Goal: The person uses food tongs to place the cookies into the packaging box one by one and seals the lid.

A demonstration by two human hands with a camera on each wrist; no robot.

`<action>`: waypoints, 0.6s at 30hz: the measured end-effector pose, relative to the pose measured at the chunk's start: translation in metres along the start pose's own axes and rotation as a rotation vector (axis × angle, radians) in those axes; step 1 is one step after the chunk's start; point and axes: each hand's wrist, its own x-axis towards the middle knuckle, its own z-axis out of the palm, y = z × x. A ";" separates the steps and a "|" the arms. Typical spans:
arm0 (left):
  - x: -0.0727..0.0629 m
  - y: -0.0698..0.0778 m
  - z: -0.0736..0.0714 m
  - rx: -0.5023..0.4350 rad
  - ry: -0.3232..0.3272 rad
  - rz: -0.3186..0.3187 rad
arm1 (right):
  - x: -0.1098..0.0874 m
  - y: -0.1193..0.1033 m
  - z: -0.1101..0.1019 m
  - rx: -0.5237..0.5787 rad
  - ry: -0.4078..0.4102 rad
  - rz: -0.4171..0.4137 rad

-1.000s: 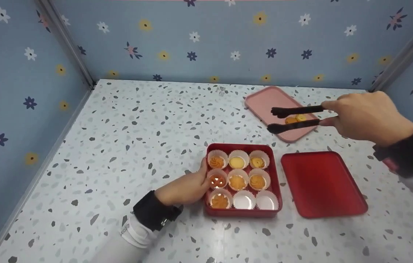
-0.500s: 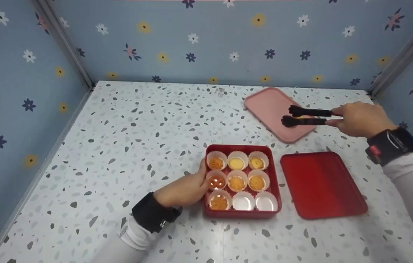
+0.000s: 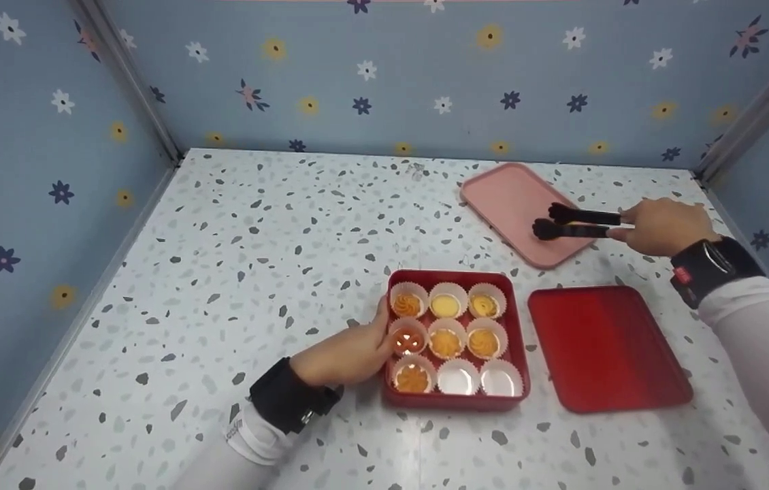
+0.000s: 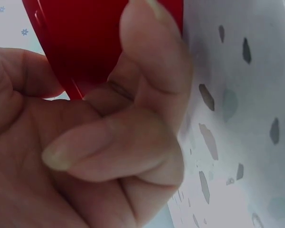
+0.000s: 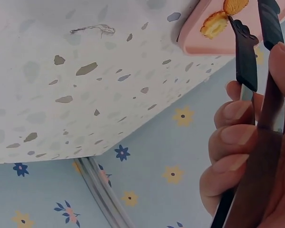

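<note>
- We see the left hand (image 3: 350,350) at the left side of the red box (image 3: 456,403), fingers bent against its wall and thumb on the other side of the rim, holding it.
- Right of the box and behind it, we see the right hand (image 3: 672,226), well apart from the left, gripping the black-tipped tongs (image 3: 578,232).
- The tongs point leftward over the pink tray (image 3: 514,194), which lies behind the red box and to its right; we see their two arms standing apart.
- On that tray, two small golden cookies (image 5: 213,24) lie beside each other near the tong tips; we cannot tell whether a tip touches one.
- Inside the box we count nine white paper cups (image 3: 458,376) in three rows of three; the front middle and front right ones show their pale bottoms.
- The other seven cups hold sweets (image 3: 412,379): mostly orange-yellow swirls, with a smooth pale yellow one at the back middle and a glossy reddish one at the middle left.
- Just right of the red box, apart from it, we find a flat red lid (image 3: 609,347).
- Under the box spreads a speckled white table (image 3: 275,258); well behind the box rises a blue flowered wall (image 3: 425,61).
- On both wrists, either side of the box, we see black bands (image 3: 289,395) and pale sleeves (image 3: 752,333).
</note>
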 end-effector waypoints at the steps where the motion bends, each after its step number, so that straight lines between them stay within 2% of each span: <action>1: 0.000 0.000 0.000 0.007 0.002 0.001 | 0.000 0.000 0.000 -0.001 -0.002 -0.002; 9: 0.000 0.000 0.000 0.017 0.011 0.017 | -0.006 -0.013 -0.008 -0.066 -0.019 -0.002; 12: -0.001 0.000 0.000 0.012 0.009 0.017 | -0.005 -0.017 -0.013 -0.059 -0.036 -0.013; 18: 0.000 0.000 0.000 0.001 0.004 0.019 | -0.004 -0.024 -0.018 -0.058 0.013 -0.025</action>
